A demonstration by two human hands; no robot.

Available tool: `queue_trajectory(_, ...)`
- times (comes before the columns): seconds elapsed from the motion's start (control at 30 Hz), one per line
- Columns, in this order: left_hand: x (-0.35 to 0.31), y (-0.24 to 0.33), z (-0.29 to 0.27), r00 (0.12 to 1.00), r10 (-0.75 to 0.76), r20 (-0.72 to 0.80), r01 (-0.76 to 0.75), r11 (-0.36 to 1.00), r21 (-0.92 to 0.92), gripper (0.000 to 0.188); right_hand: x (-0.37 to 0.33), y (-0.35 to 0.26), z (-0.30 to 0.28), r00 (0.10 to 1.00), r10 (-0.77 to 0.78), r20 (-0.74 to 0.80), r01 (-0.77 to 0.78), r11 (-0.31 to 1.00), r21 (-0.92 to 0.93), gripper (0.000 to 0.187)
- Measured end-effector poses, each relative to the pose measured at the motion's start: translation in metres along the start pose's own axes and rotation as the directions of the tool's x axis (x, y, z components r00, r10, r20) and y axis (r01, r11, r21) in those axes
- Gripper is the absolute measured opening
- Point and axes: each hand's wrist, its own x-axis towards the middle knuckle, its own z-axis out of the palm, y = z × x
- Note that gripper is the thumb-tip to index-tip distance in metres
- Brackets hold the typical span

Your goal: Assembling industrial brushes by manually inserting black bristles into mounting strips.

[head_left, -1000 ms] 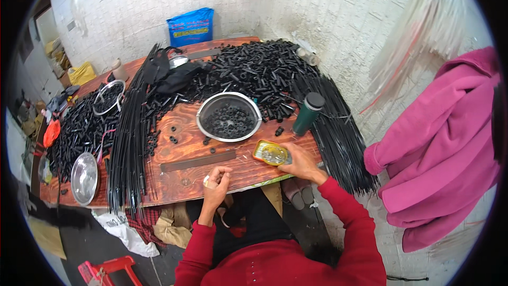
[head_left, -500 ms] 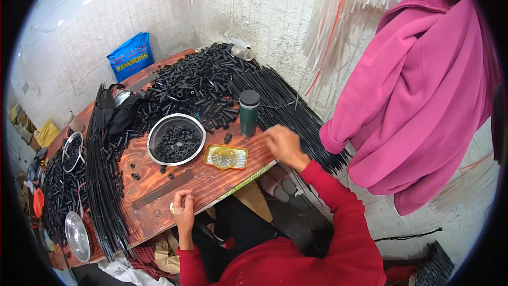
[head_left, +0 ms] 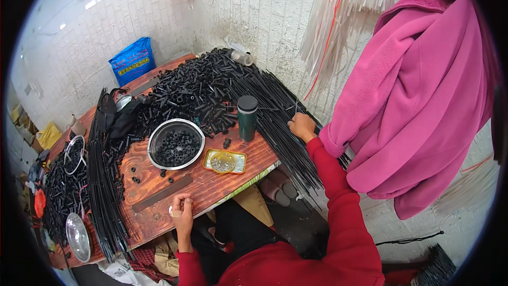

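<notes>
My right hand (head_left: 302,126) rests on a long bundle of thin black rods (head_left: 275,122) at the right side of the table. Its fingers are curled down among the rods, and what they grip is hidden. A thin line stands up just beyond the fingertips. My left hand (head_left: 182,211) hovers at the near table edge, thumb and fingers drawn together, with something pale at a fingertip. Between the hands lie a flat dark bar (head_left: 162,193) and a yellow-rimmed tray (head_left: 239,163) with a round clear dish (head_left: 223,162) on it.
A dark green lidded bottle (head_left: 247,119) stands left of the rods. A steel bowl (head_left: 154,157) holds small black rings. Behind it spreads a heap of black tubes (head_left: 185,82). More rods (head_left: 98,180) lie at left. A pink jacket (head_left: 418,95) hangs at right.
My right hand has moved away from the bottle, up and to the right, onto the black rods. My left hand has stayed nearly in place.
</notes>
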Motion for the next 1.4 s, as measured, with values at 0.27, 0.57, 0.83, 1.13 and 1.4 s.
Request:
queue_trajectory(0.27, -0.002, 0.010, 0.002, 1.000, -0.011, 0.026, 0.011, 1.000, -0.009, 0.007, 0.027, 0.011, -0.008, 0.910, 0.157, 0.385, -0.288, 0.906, 0.312, 0.037)
queue_trajectory(0.57, 0.001, 0.001, 0.001, 1.000, 0.003, 0.012, -0.003, 1.000, -0.008, 0.007, 0.014, 0.002, -0.002, 0.929, 0.113, 0.354, -0.237, 0.913, 0.331, 0.054)
queue_trajectory(0.83, -0.003, -0.001, 0.000, 1.000, 0.008, 0.008, -0.007, 0.999, -0.031, 0.006, 0.014, -0.015, -0.004, 0.946, 0.130, 0.297, -0.131, 0.991, -0.017, 0.055)
queue_trajectory(1.13, 0.002, 0.001, 0.003, 0.999, 0.006, 0.039, -0.003, 0.997, -0.078, 0.008, 0.027, 0.004, 0.023, 0.901, 0.014, 0.434, -0.290, 0.764, 0.576, 0.062)
queue_trajectory(1.4, -0.001, -0.001, -0.002, 0.999, 0.031, 0.020, -0.030, 0.998, -0.052, 0.008, 0.014, -0.050, -0.004, 0.940, 0.180, 0.289, -0.180, 0.983, -0.026, 0.047)
